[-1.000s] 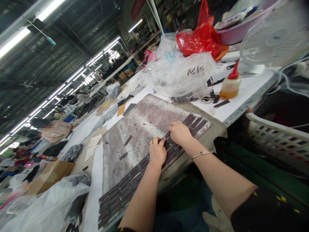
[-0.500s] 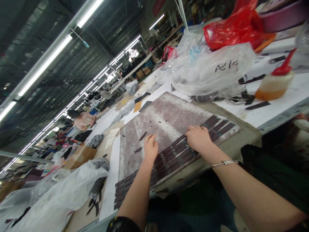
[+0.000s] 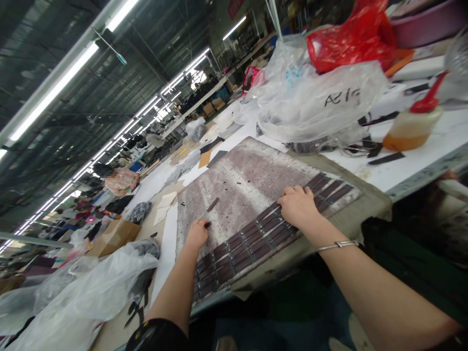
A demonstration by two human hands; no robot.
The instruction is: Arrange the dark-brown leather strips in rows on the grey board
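Observation:
A worn grey-purple work board [image 3: 252, 175] lies on the white table, with rows of dark brown strips [image 3: 248, 243] laid along its near edge. My left hand [image 3: 197, 233] is at the board's left part, fingers pinched on a loose dark strip [image 3: 207, 224]. Another loose strip [image 3: 212, 204] lies just beyond it. My right hand [image 3: 299, 207], a metal bangle on its wrist, rests palm down on the rows of strips to the right.
A clear plastic bag marked in black [image 3: 321, 105] and a red bag [image 3: 351, 41] sit behind the board. A glue bottle with a red cap [image 3: 413, 127] stands at the right. A crumpled plastic bag [image 3: 73, 297] and a cardboard box [image 3: 115, 236] lie left. People work farther back.
My left hand has moved left off the rows of strips and closed its fingers on a loose strip on the board. My right hand stays on the rows.

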